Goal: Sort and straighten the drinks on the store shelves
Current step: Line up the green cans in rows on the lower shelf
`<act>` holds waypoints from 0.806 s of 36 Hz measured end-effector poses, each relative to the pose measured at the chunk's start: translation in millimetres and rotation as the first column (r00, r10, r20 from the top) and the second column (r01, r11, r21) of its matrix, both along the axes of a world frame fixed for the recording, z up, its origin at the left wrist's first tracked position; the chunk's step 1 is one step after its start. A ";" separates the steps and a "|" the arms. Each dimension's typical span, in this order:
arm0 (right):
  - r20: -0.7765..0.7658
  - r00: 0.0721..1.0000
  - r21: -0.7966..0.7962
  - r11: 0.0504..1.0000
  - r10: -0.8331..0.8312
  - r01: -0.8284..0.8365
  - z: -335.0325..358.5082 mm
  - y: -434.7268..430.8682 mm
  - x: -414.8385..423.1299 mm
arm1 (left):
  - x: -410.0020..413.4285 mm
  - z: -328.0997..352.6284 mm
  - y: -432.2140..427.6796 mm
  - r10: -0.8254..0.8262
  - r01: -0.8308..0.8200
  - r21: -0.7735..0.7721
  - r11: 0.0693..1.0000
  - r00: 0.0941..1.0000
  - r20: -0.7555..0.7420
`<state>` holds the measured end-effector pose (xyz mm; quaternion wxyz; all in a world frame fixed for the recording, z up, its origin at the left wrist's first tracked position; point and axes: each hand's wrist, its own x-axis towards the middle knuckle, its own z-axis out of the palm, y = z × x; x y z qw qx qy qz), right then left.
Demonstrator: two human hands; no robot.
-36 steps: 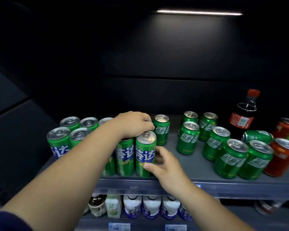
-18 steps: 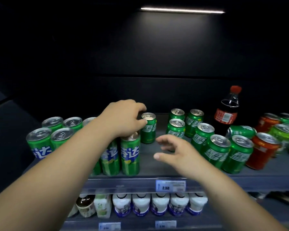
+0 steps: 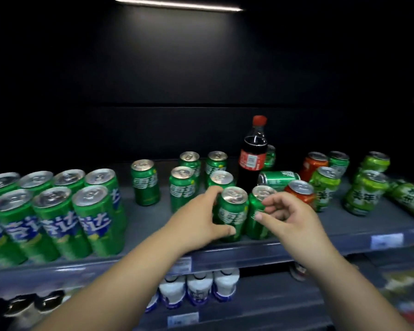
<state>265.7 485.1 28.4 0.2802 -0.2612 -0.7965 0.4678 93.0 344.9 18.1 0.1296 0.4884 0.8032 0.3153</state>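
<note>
The grey shelf (image 3: 332, 231) is set within a dark-panelled unit, lit from above by a single light strip (image 3: 177, 4). A blurred price tag (image 3: 386, 241) is fixed to the front rail below and to the right of the right hand.

The front green can (image 3: 233, 212) is gripped by the left hand (image 3: 198, 220), with the thumb laid across its lower front and the fingers wrapped behind it. The neighbouring green can (image 3: 257, 220), which stands touching the first at the shelf's front edge, is held by the right hand (image 3: 292, 217) between curled fingers and thumb.

Beyond both hands, further upright green cans (image 3: 183, 187) are stood loosely, apart from one another. A cola bottle (image 3: 252, 161) is stood upright behind the held cans, and a tipped green can (image 3: 279, 180) is found lying on its side just beyond the right hand. An orange can (image 3: 299, 191) is placed just beside that hand's fingers. Lime-green cans (image 3: 325, 187) are scattered further to its right. To the left of the left hand, a tight block of green-and-blue cans (image 3: 58, 218) is arranged in rows.

Below the forearms, white bottles (image 3: 198, 290) are seen on a lower shelf. The block of cans is cut off at the left frame edge. Items at the lower right are too blurred to be identified.
</note>
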 end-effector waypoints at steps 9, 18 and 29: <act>0.167 0.986 -0.057 0.998 -0.015 0.025 -39.2 41.9 17.6 | 31.3 -26.4 33.7 0.267 -0.279 0.178 0.944 0.960 0.085; 0.248 0.963 0.065 0.990 0.108 -0.128 -48.3 64.2 20.3 | 47.2 -35.8 47.8 0.351 -0.386 0.235 0.892 0.920 0.176; 0.253 0.961 0.098 0.985 0.111 -0.140 -47.5 73.5 4.6 | 46.3 -34.0 48.8 0.350 -0.413 0.189 0.891 0.890 0.293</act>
